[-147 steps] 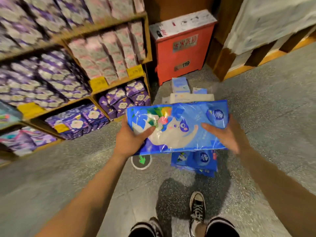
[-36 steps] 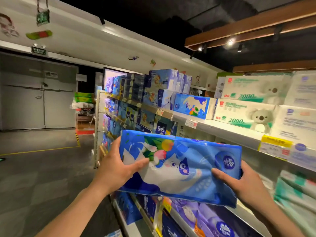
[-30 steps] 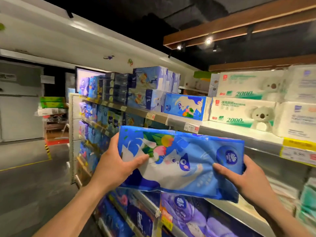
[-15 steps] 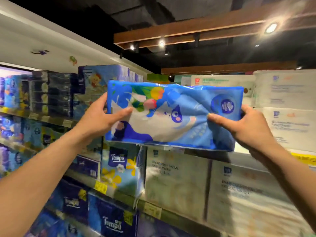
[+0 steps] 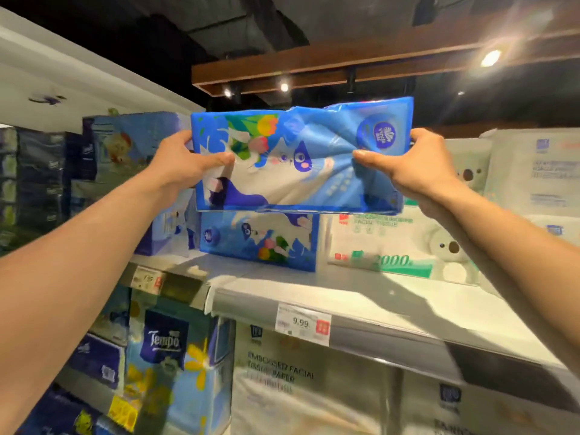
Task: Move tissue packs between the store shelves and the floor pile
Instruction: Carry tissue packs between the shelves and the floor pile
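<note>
I hold a blue tissue pack (image 5: 301, 158) with a white cat print up in the air. My left hand (image 5: 185, 161) grips its left end, thumb across the front. My right hand (image 5: 411, 167) grips its right end, and the wrapper is creased there. The pack hovers just above a matching blue pack (image 5: 260, 240) that stands on the upper shelf (image 5: 361, 296). The two packs look close, but I cannot tell if they touch.
White koala-print tissue packs (image 5: 395, 243) stand right of the blue pack on the shelf. Pale blue packs (image 5: 135, 146) sit to the left. Below the shelf edge with its 9.99 price tag (image 5: 303, 323) are Tempo packs (image 5: 166, 350) and white embossed tissue bags (image 5: 301, 387).
Both hands carried the blue pack up from the floor pile and raised it to the upper shelf. It now hangs higher, over the matching pack.
</note>
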Demonstrator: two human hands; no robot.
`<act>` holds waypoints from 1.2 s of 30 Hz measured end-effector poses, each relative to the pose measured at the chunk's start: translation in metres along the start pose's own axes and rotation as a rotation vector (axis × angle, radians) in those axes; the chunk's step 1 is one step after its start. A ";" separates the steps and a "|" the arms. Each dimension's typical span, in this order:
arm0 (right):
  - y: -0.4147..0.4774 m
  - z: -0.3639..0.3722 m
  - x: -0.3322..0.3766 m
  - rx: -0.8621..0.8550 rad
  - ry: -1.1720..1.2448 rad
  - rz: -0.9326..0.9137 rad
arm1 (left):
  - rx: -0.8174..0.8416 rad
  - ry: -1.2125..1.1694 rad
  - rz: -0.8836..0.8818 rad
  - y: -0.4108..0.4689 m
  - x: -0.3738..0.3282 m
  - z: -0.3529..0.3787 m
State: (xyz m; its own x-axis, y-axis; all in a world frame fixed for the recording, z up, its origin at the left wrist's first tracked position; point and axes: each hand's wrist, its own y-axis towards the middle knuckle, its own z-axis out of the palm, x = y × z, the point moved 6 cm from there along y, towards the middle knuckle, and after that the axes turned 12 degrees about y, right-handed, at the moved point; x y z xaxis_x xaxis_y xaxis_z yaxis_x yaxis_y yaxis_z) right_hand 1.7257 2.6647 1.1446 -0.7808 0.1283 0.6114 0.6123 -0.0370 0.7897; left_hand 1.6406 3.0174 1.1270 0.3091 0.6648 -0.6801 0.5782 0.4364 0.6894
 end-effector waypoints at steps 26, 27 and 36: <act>0.078 0.143 -0.086 -0.147 -0.154 0.157 | 0.078 0.174 0.193 0.170 0.109 0.074; 0.079 0.147 -0.088 -0.145 -0.155 0.158 | 0.058 0.209 0.211 0.172 0.110 0.074; 0.084 0.166 -0.102 -0.080 -0.194 0.172 | 0.063 0.645 0.233 0.157 0.114 0.077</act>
State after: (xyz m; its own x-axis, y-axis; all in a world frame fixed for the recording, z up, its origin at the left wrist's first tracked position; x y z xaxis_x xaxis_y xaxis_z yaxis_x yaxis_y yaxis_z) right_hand 1.8778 2.8129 1.1403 -0.6235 0.3004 0.7218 0.7160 -0.1515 0.6815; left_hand 1.8248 3.1147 1.1381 -0.0693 0.9736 -0.2176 0.5999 0.2150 0.7707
